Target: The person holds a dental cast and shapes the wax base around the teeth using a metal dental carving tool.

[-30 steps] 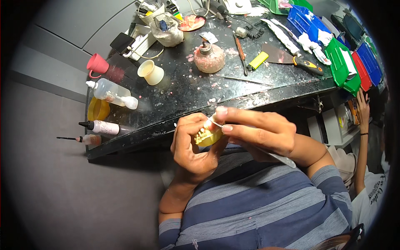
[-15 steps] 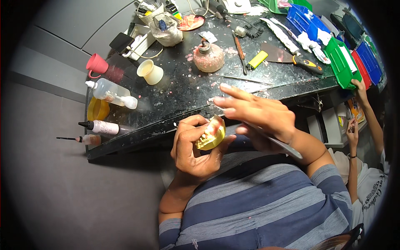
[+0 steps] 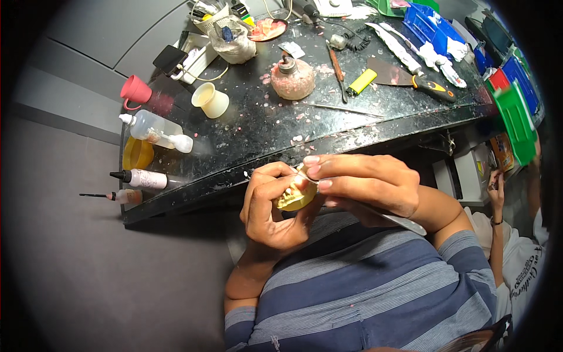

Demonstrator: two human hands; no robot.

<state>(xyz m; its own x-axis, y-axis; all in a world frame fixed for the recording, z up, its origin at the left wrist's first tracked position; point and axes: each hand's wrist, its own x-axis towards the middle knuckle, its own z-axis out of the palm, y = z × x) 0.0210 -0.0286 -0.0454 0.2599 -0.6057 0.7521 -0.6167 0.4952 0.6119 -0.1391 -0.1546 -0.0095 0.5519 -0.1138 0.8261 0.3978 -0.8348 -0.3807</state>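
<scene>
Wrapped round a yellow dental cast (image 3: 291,199) with teeth and pink wax on it, my left hand (image 3: 267,205) holds it just off the front edge of the bench. My right hand (image 3: 375,186) is closed on a metal wax spatula (image 3: 404,223), whose broad end sticks out below the palm. The tool's thin curved end meets the upper part of the cast, between the fingertips of both hands. Right-hand fingers partly cover the cast, so the exact contact spot is hidden.
On the black bench (image 3: 246,138) stand a pink-spattered burner (image 3: 293,79), a cream cup (image 3: 210,100) and several bottles. A yellow lighter (image 3: 362,82), a wax knife (image 3: 336,70) and a scraper (image 3: 434,88) lie farther back. At right, a co-worker's hand holds a green bin (image 3: 516,126).
My right hand has come down and left, bringing the spatula tip onto the cast. The co-worker's green bin has moved off the bench to the right. My left hand stays nearly still.
</scene>
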